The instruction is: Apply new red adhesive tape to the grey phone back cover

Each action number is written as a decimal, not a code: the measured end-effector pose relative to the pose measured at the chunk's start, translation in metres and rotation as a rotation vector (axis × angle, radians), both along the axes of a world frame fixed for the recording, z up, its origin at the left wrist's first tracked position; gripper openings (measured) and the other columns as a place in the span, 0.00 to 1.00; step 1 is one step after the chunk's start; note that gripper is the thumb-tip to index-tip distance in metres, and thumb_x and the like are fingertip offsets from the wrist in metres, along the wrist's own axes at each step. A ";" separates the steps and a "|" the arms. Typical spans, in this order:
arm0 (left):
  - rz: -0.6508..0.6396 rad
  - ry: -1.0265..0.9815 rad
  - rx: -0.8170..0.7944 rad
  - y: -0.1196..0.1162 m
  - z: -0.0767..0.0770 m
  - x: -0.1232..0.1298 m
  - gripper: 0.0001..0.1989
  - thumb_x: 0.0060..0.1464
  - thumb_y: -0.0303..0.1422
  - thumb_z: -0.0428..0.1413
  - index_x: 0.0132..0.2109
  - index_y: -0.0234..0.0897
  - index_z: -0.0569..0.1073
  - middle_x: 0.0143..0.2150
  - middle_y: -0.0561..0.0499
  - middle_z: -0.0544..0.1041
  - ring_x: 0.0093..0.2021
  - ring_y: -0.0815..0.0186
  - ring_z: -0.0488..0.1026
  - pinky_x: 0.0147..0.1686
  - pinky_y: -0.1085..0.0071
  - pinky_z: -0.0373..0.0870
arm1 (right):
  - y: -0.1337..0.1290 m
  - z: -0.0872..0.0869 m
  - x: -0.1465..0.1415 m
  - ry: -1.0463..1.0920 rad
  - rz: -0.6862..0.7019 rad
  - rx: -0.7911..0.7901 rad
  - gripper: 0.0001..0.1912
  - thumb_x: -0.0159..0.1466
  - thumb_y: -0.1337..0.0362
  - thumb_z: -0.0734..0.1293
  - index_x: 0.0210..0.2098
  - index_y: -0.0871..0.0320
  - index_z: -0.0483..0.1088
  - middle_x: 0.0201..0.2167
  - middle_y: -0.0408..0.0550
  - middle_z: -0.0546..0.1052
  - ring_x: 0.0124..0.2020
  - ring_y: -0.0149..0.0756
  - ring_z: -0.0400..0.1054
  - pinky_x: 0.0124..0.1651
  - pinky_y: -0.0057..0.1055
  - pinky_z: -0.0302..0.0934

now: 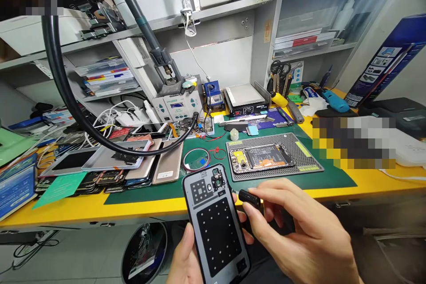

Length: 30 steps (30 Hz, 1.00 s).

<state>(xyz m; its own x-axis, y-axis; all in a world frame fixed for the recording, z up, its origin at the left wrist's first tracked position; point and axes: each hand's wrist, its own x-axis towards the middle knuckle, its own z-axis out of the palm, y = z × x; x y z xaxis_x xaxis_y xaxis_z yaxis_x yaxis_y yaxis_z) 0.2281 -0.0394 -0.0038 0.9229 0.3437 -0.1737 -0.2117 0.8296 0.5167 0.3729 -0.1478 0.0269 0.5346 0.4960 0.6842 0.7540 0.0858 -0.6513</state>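
Gripped along its side edges, a phone back cover [199, 204] stands tilted in my left hand [184, 253], its inner face toward me. That face is grey with black pads, small light dots and a camera cutout at the top. My right hand [302, 235] pinches a small black cylinder [249, 198] between thumb and fingers, close beside the cover's right edge. Behind them, an opened phone [266, 159] with its battery and circuit board exposed lies on a grey perforated pad [309, 166]. The other fingers of my left hand are partly hidden behind the cover.
The yellow bench [80, 211] carries a green mat [140, 197]. Phones and parts [168, 164] pile up on the left. A thick black hose [55, 71] loops from a soldering station [178, 104]. A heating plate [248, 97] stands at the back; a bin [144, 253] is below.
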 end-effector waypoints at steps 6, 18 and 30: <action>0.019 0.005 -0.071 0.001 -0.004 -0.003 0.27 0.71 0.48 0.46 0.56 0.38 0.83 0.55 0.44 0.84 0.57 0.50 0.80 0.64 0.56 0.71 | -0.003 0.000 -0.003 -0.026 0.031 -0.028 0.10 0.65 0.73 0.73 0.45 0.57 0.75 0.32 0.45 0.77 0.27 0.29 0.68 0.29 0.25 0.68; -0.039 -0.323 -0.137 0.001 0.000 0.001 0.26 0.75 0.36 0.39 0.61 0.34 0.78 0.62 0.43 0.78 0.63 0.56 0.76 0.68 0.63 0.66 | -0.008 0.003 -0.007 -0.095 0.086 -0.041 0.12 0.65 0.76 0.71 0.46 0.59 0.76 0.39 0.50 0.81 0.31 0.29 0.73 0.30 0.24 0.71; 0.274 -0.154 -0.114 -0.013 0.000 0.015 0.26 0.71 0.42 0.43 0.54 0.38 0.84 0.57 0.42 0.82 0.57 0.52 0.80 0.58 0.59 0.77 | -0.010 0.002 -0.010 -0.112 0.098 -0.065 0.11 0.65 0.76 0.72 0.46 0.59 0.75 0.37 0.46 0.80 0.32 0.26 0.73 0.34 0.18 0.71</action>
<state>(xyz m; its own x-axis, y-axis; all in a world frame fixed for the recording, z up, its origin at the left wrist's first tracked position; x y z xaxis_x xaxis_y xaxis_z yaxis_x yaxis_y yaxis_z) 0.2428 -0.0520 -0.0033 0.8171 0.5693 -0.0910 -0.5034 0.7814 0.3689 0.3632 -0.1577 0.0290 0.4037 0.5872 0.7016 0.8122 0.1229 -0.5703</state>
